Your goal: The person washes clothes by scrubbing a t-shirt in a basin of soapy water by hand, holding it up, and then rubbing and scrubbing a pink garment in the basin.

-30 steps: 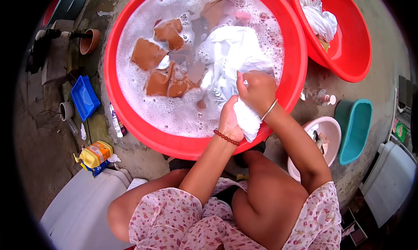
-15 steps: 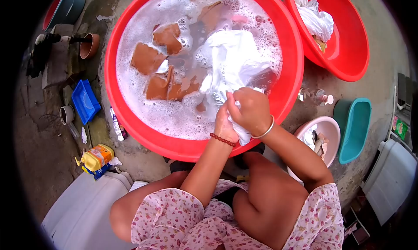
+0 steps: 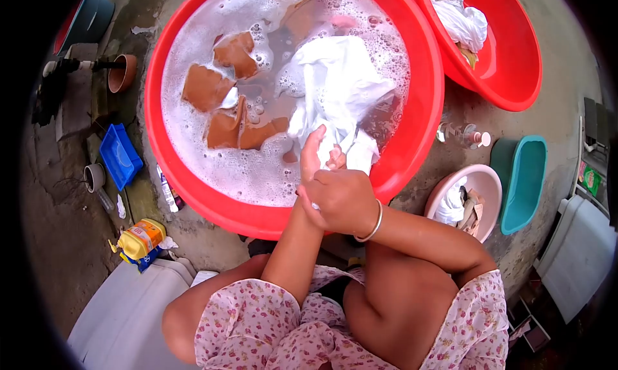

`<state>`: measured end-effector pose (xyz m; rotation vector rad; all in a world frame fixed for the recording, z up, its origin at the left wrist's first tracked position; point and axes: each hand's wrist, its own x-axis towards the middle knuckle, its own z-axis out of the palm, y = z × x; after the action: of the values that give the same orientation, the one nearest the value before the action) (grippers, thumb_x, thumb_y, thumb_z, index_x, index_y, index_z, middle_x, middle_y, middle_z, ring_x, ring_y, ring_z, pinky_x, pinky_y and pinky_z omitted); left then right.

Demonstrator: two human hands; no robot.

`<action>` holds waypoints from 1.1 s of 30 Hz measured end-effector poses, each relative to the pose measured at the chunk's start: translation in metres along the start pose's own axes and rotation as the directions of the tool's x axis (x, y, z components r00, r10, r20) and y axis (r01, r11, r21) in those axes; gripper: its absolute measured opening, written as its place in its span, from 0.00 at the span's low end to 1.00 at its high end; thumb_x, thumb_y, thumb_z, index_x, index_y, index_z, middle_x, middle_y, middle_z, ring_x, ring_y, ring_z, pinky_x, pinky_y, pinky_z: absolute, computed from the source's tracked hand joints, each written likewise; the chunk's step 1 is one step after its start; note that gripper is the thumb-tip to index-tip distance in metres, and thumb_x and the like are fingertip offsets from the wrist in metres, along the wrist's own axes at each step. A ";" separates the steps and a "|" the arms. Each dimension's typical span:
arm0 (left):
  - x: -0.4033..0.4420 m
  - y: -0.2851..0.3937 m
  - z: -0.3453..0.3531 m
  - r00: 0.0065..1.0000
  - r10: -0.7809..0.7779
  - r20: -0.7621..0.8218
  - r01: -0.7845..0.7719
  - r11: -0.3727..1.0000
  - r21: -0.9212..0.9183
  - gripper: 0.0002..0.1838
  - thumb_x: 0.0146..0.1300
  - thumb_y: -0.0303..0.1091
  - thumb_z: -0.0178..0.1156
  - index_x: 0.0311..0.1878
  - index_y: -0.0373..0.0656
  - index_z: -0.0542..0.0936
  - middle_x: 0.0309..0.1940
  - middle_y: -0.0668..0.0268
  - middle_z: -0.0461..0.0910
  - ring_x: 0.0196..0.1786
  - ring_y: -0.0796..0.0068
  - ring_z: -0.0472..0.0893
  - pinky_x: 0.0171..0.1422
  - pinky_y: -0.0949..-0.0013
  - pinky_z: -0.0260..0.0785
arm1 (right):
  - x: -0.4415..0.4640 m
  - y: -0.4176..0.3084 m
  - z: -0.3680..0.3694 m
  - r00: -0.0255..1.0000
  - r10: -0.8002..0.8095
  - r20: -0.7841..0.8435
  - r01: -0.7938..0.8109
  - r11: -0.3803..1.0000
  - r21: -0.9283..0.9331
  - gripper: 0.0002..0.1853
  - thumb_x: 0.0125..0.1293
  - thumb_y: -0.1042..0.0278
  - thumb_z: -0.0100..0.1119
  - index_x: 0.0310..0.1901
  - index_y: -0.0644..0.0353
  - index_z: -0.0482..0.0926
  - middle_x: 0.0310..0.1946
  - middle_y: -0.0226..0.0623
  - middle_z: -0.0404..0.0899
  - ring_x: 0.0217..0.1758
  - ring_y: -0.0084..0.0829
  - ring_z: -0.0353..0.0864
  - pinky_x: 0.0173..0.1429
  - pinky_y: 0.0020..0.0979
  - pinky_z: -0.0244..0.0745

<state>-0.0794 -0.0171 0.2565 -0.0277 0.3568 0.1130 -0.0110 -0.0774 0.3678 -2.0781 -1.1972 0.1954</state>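
A large red basin (image 3: 421, 138) holds foamy water with a white cloth (image 3: 341, 80) bunched on its right side. Brown pieces of material (image 3: 207, 88) float at the left. My left hand (image 3: 313, 157) is over the near side of the basin, its visible fingers apart beside the cloth. Wearing a bangle, my right hand (image 3: 340, 199) is closed around the base of my left hand, near the wrist. A small white bit shows between them; whether it is foam or cloth I cannot tell.
Another red basin (image 3: 521, 61) with white cloth stands at the upper right. A clear bottle (image 3: 460, 135), a pink basin (image 3: 492, 183) and a teal tub (image 3: 529, 183) are on the right. A blue tray (image 3: 121, 156) and a yellow bottle (image 3: 141, 238) lie left.
Both hands have come off the twisted end of the white cloth, which now lies in the basin. My right hand has moved down and left onto my left hand.
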 end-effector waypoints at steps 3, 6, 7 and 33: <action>0.010 -0.017 0.085 0.920 0.047 -0.388 -0.049 0.999 0.005 0.19 0.69 0.41 0.43 0.53 0.36 0.72 0.46 0.62 0.77 0.48 0.71 0.77 0.52 0.66 0.71 | 0.041 0.056 0.000 0.976 0.172 -0.130 -0.196 0.961 -0.196 0.15 0.57 0.61 0.55 0.16 0.58 0.76 0.13 0.38 0.71 0.16 0.42 0.72 0.21 0.39 0.67; 0.010 -0.016 0.101 0.915 0.065 -0.399 -0.045 0.997 0.060 0.19 0.69 0.40 0.42 0.54 0.37 0.71 0.49 0.62 0.76 0.52 0.68 0.76 0.56 0.64 0.69 | 0.044 0.058 -0.006 0.974 0.153 -0.169 -0.184 0.966 -0.183 0.16 0.58 0.63 0.56 0.15 0.58 0.76 0.13 0.40 0.71 0.16 0.41 0.73 0.21 0.39 0.66; 0.011 -0.015 0.090 0.884 0.157 -0.441 -0.076 0.978 0.195 0.19 0.69 0.41 0.43 0.54 0.38 0.71 0.48 0.64 0.76 0.51 0.69 0.77 0.55 0.65 0.70 | 0.038 0.048 -0.007 0.976 0.135 -0.170 -0.155 0.982 -0.111 0.15 0.56 0.64 0.57 0.15 0.58 0.75 0.13 0.39 0.71 0.16 0.40 0.73 0.21 0.38 0.66; 0.016 0.011 0.032 0.935 -0.143 -0.325 0.187 0.976 0.108 0.16 0.67 0.46 0.50 0.29 0.45 0.72 0.20 0.69 0.71 0.24 0.78 0.73 0.30 0.73 0.67 | -0.006 -0.010 -0.017 0.997 -0.055 0.050 0.051 0.995 0.090 0.12 0.49 0.73 0.62 0.15 0.57 0.69 0.13 0.35 0.66 0.15 0.34 0.70 0.20 0.32 0.63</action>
<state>-0.0551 -0.0032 0.2809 0.0618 0.6809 -0.0856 -0.0143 -0.0878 0.3852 -1.9729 -1.2508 0.2746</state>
